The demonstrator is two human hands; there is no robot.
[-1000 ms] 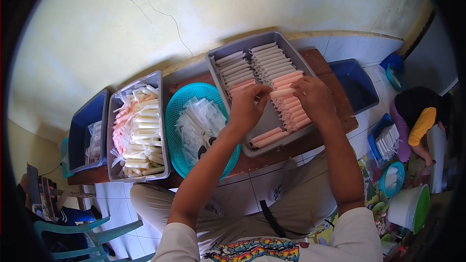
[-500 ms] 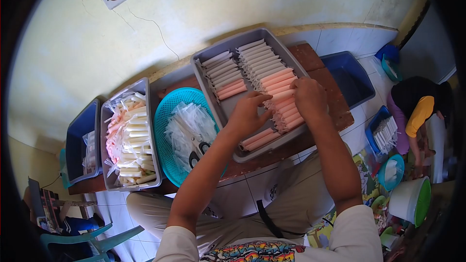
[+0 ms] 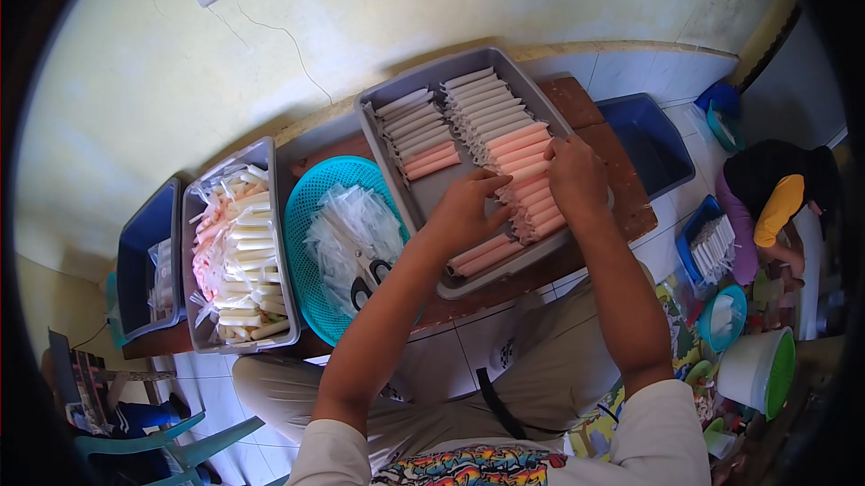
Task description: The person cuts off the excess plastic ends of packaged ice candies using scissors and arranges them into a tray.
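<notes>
A grey tray (image 3: 423, 193) holds two columns of plastic-wrapped sticks, off-white towards the back and pink nearer me. Over the right column, the thumb and forefinger of my left hand (image 3: 468, 211) stand apart, the forefinger touching the twisted left ends of the pink sticks (image 3: 523, 153). At the right end of that row, the curled fingers of my right hand (image 3: 578, 178) grip a pink stick, partly hidden by the hand. In the left column lie off-white sticks (image 3: 414, 121), a few pink ones, and more pink sticks (image 3: 487, 254) at the near end.
Left of the tray, a turquoise basket (image 3: 297, 279) holds clear plastic wrappers and scissors (image 3: 367, 279). Beyond it stand a grey tub (image 3: 290, 315) of wrapped pink and cream sticks and a blue tub (image 3: 135, 252). At right are another blue tub (image 3: 644, 144) and a person (image 3: 775, 189) on the floor.
Both hands stay at the pink row with only slight finger shifts. The view has shifted a little. At right, the other person's arm has lifted slightly.
</notes>
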